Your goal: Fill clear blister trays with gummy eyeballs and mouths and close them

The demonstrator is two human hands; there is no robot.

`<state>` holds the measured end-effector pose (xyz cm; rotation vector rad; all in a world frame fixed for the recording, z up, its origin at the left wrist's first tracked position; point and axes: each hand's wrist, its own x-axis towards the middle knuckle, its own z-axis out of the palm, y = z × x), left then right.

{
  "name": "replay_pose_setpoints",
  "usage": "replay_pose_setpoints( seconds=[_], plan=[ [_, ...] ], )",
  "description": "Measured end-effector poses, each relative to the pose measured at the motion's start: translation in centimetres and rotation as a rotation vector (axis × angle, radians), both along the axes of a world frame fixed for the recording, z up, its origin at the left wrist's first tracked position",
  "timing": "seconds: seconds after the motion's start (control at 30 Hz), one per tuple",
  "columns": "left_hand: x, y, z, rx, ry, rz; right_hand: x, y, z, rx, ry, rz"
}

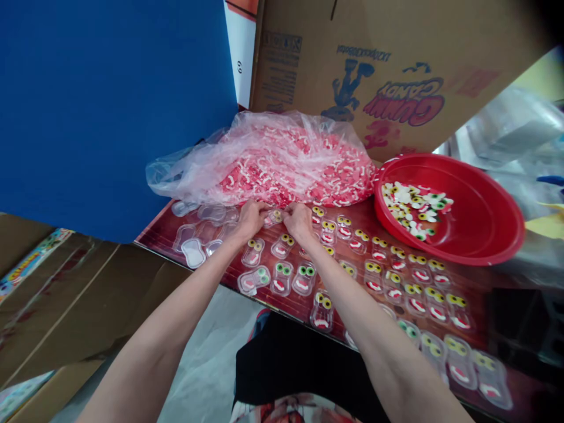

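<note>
Both arms reach forward over the dark red table. My left hand [252,220] and my right hand [298,221] pinch opposite sides of a small clear plastic candy tray [274,218], which holds yellowish eye pieces. Right behind them lies a big clear bag [291,158] full of pink-and-white gummy mouths. Nearer to me and to the right, several filled trays [282,277] lie in loose rows, each with gummy eyes above a red-and-white mouth. Left of my left hand are several trays without candy [192,252]. My fingertips partly cover the held tray.
A red basin [476,205] with loose gummy eyes stands at the right. Behind the bag rises a cardboard carton [308,70] printed with upside-down lettering. A large blue panel [110,106] blocks the left side, and cardboard [79,317] lies below it.
</note>
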<state>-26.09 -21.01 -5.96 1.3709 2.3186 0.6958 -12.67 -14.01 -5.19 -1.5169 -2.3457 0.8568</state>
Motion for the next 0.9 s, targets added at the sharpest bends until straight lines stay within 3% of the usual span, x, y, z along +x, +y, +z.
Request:
replay_pose_setpoints(
  seconds=[0.23, 0.57, 0.77, 0.9],
  plan=[
    [0.3, -0.3, -0.6, -0.036, 0.054, 0.018, -0.9, 0.0, 1.1, 0.003, -0.198, 0.061],
    [0.4, -1.9, -0.5, -0.018, 0.074, -0.028, 0.1, -0.7, 0.8, 0.073, -0.18, 0.162],
    [-0.4, -2.6, 0.1, -0.075, 0.097, -0.208, 0.4, -0.9, 0.2, 0.133, -0.165, 0.263],
    [-0.7, -2.9, -0.4, -0.066, 0.095, -0.297, 0.6, -1.2, -0.2, 0.158, -0.18, 0.273]
  ],
)
